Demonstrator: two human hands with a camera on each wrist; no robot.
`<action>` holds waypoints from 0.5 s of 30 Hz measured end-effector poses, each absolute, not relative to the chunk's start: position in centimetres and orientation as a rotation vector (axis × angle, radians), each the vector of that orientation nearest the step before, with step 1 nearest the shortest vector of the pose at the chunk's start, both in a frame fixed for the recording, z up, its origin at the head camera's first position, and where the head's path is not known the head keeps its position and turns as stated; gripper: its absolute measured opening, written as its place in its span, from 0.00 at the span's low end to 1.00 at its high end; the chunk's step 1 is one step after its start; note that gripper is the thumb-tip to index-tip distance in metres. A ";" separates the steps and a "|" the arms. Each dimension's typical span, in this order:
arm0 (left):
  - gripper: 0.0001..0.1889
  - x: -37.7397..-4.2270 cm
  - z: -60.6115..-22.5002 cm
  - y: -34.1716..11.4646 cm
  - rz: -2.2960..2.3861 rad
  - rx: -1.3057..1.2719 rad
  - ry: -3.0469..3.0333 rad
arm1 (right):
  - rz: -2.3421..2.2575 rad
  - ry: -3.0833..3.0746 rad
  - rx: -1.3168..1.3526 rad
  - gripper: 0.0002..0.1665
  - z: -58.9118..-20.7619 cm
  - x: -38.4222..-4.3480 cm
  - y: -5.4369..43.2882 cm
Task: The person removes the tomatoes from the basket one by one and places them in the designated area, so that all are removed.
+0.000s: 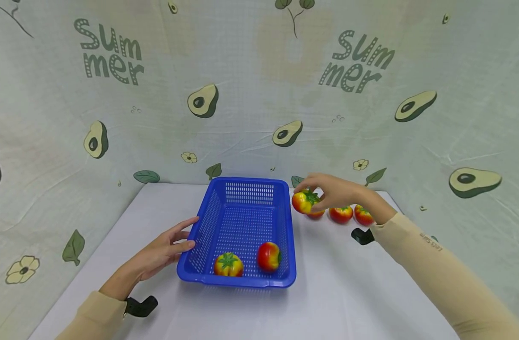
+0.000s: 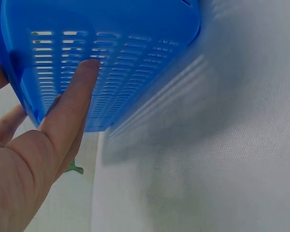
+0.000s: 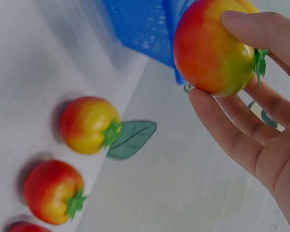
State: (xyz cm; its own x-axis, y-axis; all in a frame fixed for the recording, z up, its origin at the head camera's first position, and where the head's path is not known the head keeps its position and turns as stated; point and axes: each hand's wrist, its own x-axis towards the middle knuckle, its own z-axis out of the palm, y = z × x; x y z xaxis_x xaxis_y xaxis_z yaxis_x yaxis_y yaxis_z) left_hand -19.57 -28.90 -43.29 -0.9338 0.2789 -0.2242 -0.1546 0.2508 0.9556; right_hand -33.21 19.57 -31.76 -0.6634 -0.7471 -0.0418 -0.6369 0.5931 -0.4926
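Observation:
In the head view, my right hand point(image 1: 337, 190) holds a red-and-yellow tomato point(image 1: 302, 202) with a green leafy top, just right of the blue basket point(image 1: 291, 236). Thumb and fingers pinch its sides above the table, plain in the right wrist view. My left hand point(image 1: 160, 251) is at the basket's left side. Its thumb and index fingertip touch the rim; another finger point(image 2: 70, 108) lies fairly straight against the slotted outer wall. Inside the basket, near its front, are a yellow-sided tomato point(image 1: 228, 265) and a redder tomato point(image 1: 269, 257) on its side.
Right of the basket, a row of similar tomatoes stands near the table's back edge: one partly behind the held one, a middle tomato point(image 1: 341, 215), and an outer tomato point(image 1: 363, 216). A printed cloth point(image 1: 242, 151) hangs behind the white table point(image 1: 340, 293).

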 end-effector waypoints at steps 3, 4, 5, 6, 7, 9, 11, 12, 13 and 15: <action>0.42 -19.5 -43.3 -28.9 1.725 0.108 2.187 | -0.639 2.605 -1.116 0.34 -32.1 -33.0 21.0; 0.42 -19.5 -43.2 -28.9 1.724 0.107 2.188 | -0.634 2.613 -1.107 0.34 -32.2 -33.0 21.4; 0.42 -19.5 -43.2 -28.9 1.724 0.106 2.189 | -0.632 2.617 -1.099 0.34 -32.4 -32.9 21.8; 0.42 -19.5 -43.2 -28.9 1.723 0.106 2.190 | -0.628 2.621 -1.093 0.34 -32.6 -32.9 22.2; 0.42 -19.5 -43.2 -28.9 1.722 0.105 2.191 | -0.628 2.624 -1.086 0.34 -32.8 -32.8 22.5; 0.42 -19.5 -43.2 -28.9 1.722 0.101 2.193 | -0.618 2.635 -1.069 0.33 -33.3 -32.7 23.0; 0.42 -19.5 -43.3 -28.9 1.720 0.098 2.196 | -0.609 2.644 -1.067 0.33 -33.9 -32.5 23.5; 0.42 -19.5 -43.3 -28.9 1.720 0.097 2.196 | -0.604 2.650 -1.062 0.33 -34.2 -32.5 23.7; 0.42 -19.6 -43.3 -28.9 1.720 0.095 2.196 | -0.601 2.655 -1.059 0.33 -34.4 -32.4 23.9; 0.42 -19.6 -43.4 -28.9 1.720 0.094 2.196 | -0.602 2.656 -1.064 0.33 -35.0 -32.3 24.2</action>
State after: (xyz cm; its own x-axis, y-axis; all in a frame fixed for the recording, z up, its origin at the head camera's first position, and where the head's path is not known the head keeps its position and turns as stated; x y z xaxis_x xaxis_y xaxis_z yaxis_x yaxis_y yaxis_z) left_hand -19.57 -28.86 -43.37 -0.9371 0.2628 -0.2299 -0.1602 0.2616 0.9518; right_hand -32.29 24.19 -35.03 -0.7146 -0.6979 -0.0483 -0.6089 0.6545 -0.4482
